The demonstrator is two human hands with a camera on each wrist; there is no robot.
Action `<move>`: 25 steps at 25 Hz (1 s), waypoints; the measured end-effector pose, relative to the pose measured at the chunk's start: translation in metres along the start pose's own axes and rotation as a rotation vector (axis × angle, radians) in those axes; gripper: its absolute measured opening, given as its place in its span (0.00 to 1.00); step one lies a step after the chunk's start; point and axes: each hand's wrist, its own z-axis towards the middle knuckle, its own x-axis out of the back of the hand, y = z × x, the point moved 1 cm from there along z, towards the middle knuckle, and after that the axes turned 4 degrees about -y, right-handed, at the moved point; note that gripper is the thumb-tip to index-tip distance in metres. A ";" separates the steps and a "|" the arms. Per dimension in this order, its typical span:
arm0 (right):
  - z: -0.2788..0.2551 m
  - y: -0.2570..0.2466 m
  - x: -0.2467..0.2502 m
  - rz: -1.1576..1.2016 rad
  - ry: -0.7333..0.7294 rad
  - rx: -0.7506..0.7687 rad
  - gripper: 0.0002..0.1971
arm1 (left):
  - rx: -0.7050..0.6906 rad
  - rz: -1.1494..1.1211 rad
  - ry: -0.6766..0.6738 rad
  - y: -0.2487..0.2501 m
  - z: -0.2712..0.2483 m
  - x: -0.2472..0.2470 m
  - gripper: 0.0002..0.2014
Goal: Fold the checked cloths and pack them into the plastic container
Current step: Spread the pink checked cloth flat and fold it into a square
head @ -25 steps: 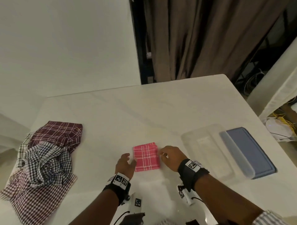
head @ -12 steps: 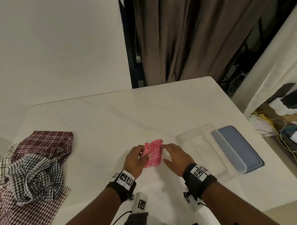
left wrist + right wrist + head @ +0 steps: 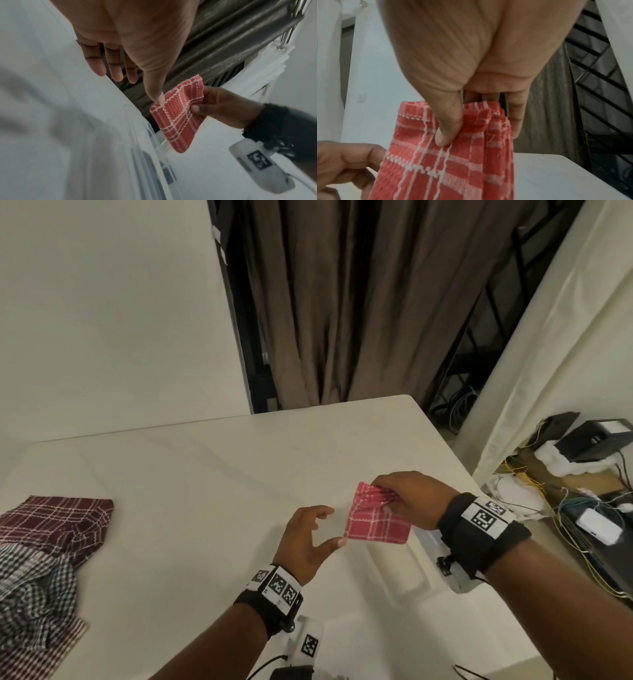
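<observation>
My right hand (image 3: 383, 498) pinches the top edge of a folded red checked cloth (image 3: 375, 522), which hangs above the white table (image 3: 205, 474). The right wrist view shows the thumb and fingers clamped on the cloth (image 3: 453, 169). My left hand (image 3: 330, 525) is open just left of it, with only its thumb tip touching the cloth's (image 3: 178, 119) lower corner. The clear plastic container (image 3: 137, 135) lies below the cloth, mostly hidden in the head view. A heap of unfolded checked cloths (image 3: 41, 570) lies at the table's left edge.
A brown curtain (image 3: 342, 320) hangs behind the table's far edge. Right of the table, cables and small devices (image 3: 582, 508) lie on the floor. The table's right edge runs close beside my right wrist.
The red cloth has come up off the table and moved right in my right hand. My left hand has let go of it, leaving only its thumb at a corner.
</observation>
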 end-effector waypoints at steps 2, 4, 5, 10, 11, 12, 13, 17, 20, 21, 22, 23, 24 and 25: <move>-0.009 0.026 0.001 -0.042 -0.100 -0.039 0.12 | -0.029 0.129 -0.060 -0.005 0.002 -0.029 0.27; -0.005 0.040 -0.009 -0.089 -0.205 -0.044 0.13 | -0.023 0.308 -0.133 -0.007 0.004 -0.050 0.30; -0.001 0.045 -0.016 -0.114 -0.267 -0.044 0.14 | -0.019 0.390 -0.168 -0.008 0.005 -0.059 0.31; 0.030 0.059 -0.068 -0.185 -0.525 0.021 0.06 | 0.059 0.554 -0.238 -0.014 -0.001 -0.074 0.41; 0.034 0.059 -0.077 -0.208 -0.578 0.037 0.06 | 0.073 0.582 -0.218 -0.012 -0.003 -0.075 0.39; 0.039 0.061 -0.088 -0.231 -0.642 0.044 0.09 | 0.090 0.604 -0.200 -0.011 -0.004 -0.078 0.38; 0.042 0.063 -0.097 -0.250 -0.689 0.046 0.13 | 0.110 0.611 -0.183 -0.009 -0.006 -0.081 0.37; 0.043 0.073 -0.119 -0.323 -0.595 0.055 0.16 | 0.188 0.598 -0.136 -0.003 -0.011 -0.088 0.41; 0.042 0.080 -0.126 -0.354 -0.555 0.072 0.19 | 0.239 0.659 -0.130 0.006 -0.011 -0.095 0.41; 0.041 0.080 -0.128 -0.350 -0.543 0.072 0.21 | 0.254 0.676 -0.133 0.009 -0.011 -0.097 0.39; 0.041 0.081 -0.130 -0.342 -0.528 0.067 0.24 | 0.266 0.684 -0.135 0.011 -0.010 -0.099 0.38; 0.040 0.081 -0.130 -0.328 -0.508 0.061 0.26 | 0.277 0.684 -0.140 0.013 -0.010 -0.099 0.37; 0.040 0.082 -0.128 -0.310 -0.488 0.051 0.28 | 0.284 0.681 -0.148 0.015 -0.011 -0.098 0.36; 0.039 0.082 -0.124 -0.281 -0.471 0.047 0.28 | 0.284 0.682 -0.161 0.018 -0.012 -0.097 0.36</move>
